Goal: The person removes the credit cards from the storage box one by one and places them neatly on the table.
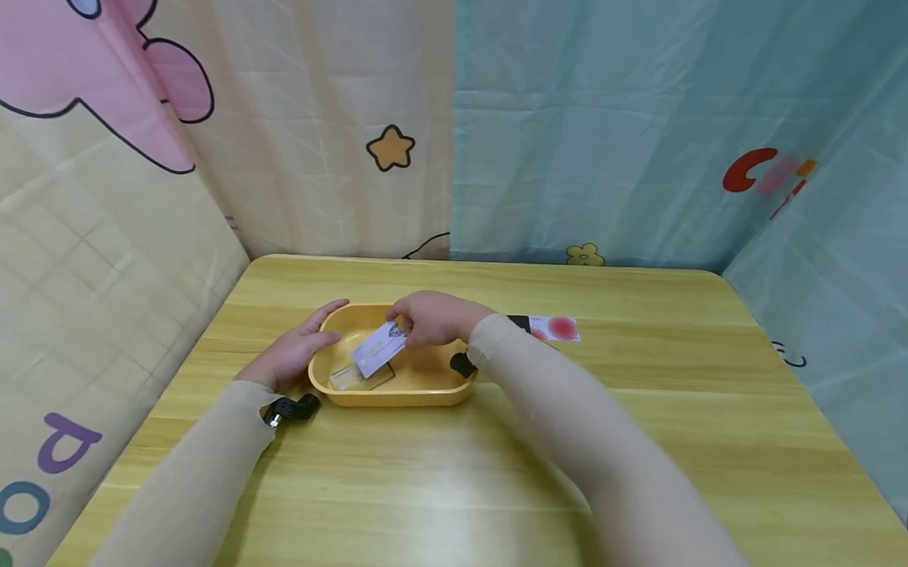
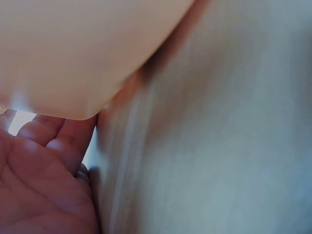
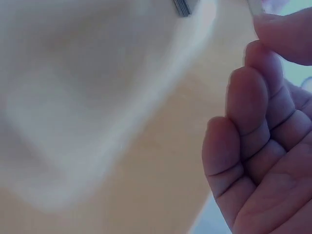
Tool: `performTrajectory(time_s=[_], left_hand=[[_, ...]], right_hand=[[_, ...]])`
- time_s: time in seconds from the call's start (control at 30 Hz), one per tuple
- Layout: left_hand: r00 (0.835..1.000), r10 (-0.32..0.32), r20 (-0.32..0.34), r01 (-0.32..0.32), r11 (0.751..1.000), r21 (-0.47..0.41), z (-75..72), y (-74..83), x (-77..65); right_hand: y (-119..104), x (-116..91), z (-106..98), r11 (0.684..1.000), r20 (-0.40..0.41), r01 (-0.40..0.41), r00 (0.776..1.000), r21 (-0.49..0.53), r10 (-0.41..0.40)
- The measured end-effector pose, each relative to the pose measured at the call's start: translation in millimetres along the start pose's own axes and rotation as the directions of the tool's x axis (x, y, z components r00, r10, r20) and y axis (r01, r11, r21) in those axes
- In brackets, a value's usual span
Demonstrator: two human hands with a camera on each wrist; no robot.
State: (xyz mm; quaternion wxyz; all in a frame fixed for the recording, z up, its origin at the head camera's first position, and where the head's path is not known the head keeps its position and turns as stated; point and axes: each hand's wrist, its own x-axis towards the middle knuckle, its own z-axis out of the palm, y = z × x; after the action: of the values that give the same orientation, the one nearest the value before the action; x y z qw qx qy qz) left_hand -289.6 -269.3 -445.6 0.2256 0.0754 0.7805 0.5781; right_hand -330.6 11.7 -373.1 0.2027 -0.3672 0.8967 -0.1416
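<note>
A shallow yellow plastic basin [image 1: 397, 398] with rounded ends stands on the wooden table. My right hand [image 1: 438, 318] reaches over its far side and pinches a whitish printed card [image 1: 379, 350] between thumb and fingers, tilted inside the basin. Beneath it, a second card-like piece [image 1: 341, 378] with a pale and a gold part lies on the basin floor, partly covered. At the left end, my left hand [image 1: 294, 353] holds the basin, thumb over the rim and fingers along the outer wall. In the right wrist view, the thumb [image 3: 287, 36] meets the index fingertip at the card's edge.
Right of the basin, a card with red circles [image 1: 561, 328] and a black piece [image 1: 520, 322] lie on the table [image 1: 447, 483], partly behind my right sleeve [image 1: 592, 422]. Patterned curtains [image 1: 579, 138] hang along the back and sides.
</note>
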Motion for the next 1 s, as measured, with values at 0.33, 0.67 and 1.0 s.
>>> performTrajectory(time_s=[0.33,0.67,1.0], left_hand=[[1.000,0.026,0.006,-0.026,0.999,-0.047,-4.5,-2.3,-4.5],[0.999,0.029,-0.019,-0.028,0.999,0.039,-6.5,-2.2,-1.4],[0.999,0.032,-0.003,-0.032,0.999,0.003,-1.6,-0.1,-1.4]], right_hand=[[10.0,-23.7,-22.5,0.999,-0.041,-0.003,0.999,0.054,0.005],[34.6,-55.1,-35.2,0.987,-0.110,-0.014,0.993,0.158,0.031],[83.8,-106.3,-48.2,0.973,-0.226,-0.111,0.961,0.202,0.156]])
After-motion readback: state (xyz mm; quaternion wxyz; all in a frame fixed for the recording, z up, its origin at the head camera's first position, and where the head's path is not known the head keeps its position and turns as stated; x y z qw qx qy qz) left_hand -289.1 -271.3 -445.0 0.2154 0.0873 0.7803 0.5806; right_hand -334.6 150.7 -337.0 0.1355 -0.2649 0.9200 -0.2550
